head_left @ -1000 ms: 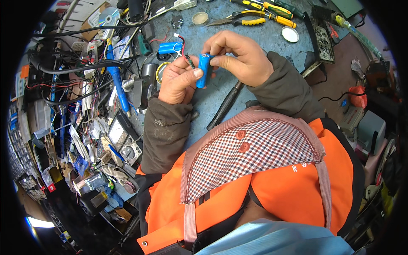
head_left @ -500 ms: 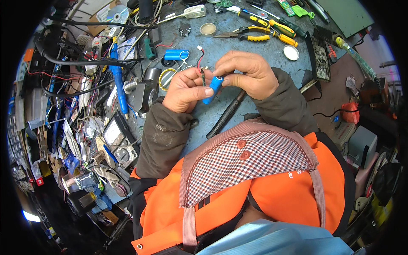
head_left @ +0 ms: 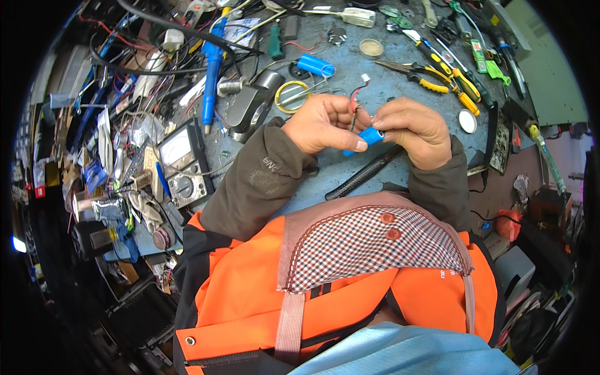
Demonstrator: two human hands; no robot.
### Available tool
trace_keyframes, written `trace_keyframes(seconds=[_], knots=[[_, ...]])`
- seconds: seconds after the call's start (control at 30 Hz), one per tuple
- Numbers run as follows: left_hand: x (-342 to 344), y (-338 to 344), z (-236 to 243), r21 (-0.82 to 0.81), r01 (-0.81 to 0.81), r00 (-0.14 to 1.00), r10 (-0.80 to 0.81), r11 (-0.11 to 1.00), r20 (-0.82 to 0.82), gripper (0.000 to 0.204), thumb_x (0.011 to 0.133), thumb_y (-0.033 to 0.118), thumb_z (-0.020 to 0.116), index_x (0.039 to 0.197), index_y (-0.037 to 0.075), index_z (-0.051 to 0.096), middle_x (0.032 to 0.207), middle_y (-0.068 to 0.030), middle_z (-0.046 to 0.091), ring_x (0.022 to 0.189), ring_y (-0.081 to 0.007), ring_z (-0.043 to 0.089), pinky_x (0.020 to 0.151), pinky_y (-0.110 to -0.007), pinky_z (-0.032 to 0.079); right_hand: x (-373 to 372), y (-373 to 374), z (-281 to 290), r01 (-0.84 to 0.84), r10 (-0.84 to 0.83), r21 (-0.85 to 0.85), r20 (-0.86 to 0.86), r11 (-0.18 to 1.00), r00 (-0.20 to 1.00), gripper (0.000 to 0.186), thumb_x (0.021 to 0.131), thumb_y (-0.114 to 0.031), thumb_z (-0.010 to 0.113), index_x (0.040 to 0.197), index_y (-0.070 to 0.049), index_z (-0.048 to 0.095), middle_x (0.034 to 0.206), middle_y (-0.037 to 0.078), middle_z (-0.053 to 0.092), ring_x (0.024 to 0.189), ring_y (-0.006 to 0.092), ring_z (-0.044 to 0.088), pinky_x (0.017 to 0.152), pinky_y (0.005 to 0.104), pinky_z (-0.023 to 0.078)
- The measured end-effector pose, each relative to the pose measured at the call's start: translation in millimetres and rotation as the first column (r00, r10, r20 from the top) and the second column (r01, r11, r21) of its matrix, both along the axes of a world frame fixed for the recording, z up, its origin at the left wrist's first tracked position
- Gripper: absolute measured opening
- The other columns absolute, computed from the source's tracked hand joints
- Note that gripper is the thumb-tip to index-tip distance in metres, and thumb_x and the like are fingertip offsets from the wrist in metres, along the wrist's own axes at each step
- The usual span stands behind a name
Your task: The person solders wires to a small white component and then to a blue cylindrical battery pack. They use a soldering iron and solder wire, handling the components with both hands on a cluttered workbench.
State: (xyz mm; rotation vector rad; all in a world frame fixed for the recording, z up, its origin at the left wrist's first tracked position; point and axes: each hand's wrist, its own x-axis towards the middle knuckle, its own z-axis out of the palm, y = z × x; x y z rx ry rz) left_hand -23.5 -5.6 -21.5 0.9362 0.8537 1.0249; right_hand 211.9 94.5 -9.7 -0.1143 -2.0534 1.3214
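Note:
My left hand [head_left: 315, 128] is closed on a blue cylindrical cell [head_left: 369, 139], its thumb lying across the lower-left end. A small dark strip with red and black leads [head_left: 355, 100] rises beside the cell to a white connector [head_left: 365, 78]. My right hand [head_left: 420, 134] pinches at the cell's upper-right end, fingers curled; whether it also grips the leads is unclear. Below both hands lies a long black textured handle [head_left: 356, 178]. Just beyond them are a second blue cell [head_left: 315, 64] and a yellow-rimmed ring [head_left: 289, 87].
Pliers [head_left: 425, 81] and screwdrivers [head_left: 469, 94] lie back right near two round lids [head_left: 468, 122]. A blue soldering tool [head_left: 211, 75], an analogue meter [head_left: 181, 162] and tangled cables [head_left: 181, 37] crowd the left. A dark tray [head_left: 500, 140] stands at the bench's right.
The cell has tilted from nearly upright to a diagonal lie, lower-left to upper-right. Both hands now appear farther right in the picture, along with the bench, as the view has shifted.

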Motion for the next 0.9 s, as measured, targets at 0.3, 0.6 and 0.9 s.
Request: trace_keyframes(seconds=[0.3,0.6,0.9], knots=[[11.5,2.5,4.0,0.090,-0.208,0.951,0.223,0.974,-0.214,0.036,0.081,-0.001,0.083,0.115,-0.002,0.070,0.102,-0.0052,0.074,0.093,-0.0111,0.069,0.084,-0.028,0.056,-2.8,-2.3,-14.8,0.068,-0.037,-0.519,0.069,0.852,0.997,0.036,0.095,-0.002,0.071,0.129,0.003,0.065,0.104,0.007,0.069,0.093,0.0114,0.066,0.083,0.0246,0.052],[29.1,-1.3,-0.7,0.589,0.154,0.273,0.539,0.793,-0.797,0.033,0.077,0.017,0.077,0.106,0.002,0.072,0.094,-0.0176,0.074,0.090,-0.0365,0.072,0.079,-0.045,0.058,-6.2,1.0,-29.5,0.327,-0.254,-0.143,0.375,0.934,0.891,0.060,0.086,-0.005,0.081,0.143,-0.005,0.060,0.129,0.011,0.068,0.112,0.0163,0.061,0.098,0.0322,0.051],[28.2,-2.2,-2.1,0.637,0.242,0.256,0.585,0.731,-0.769,0.037,0.076,0.010,0.078,0.110,0.002,0.068,0.106,-0.0159,0.071,0.097,-0.0377,0.069,0.085,-0.046,0.056,-6.7,-1.0,-20.7,0.255,-0.223,-0.019,0.430,0.967,0.875,0.039,0.089,-0.008,0.079,0.127,-0.004,0.069,0.112,0.006,0.072,0.102,0.0158,0.066,0.091,0.0303,0.053]])
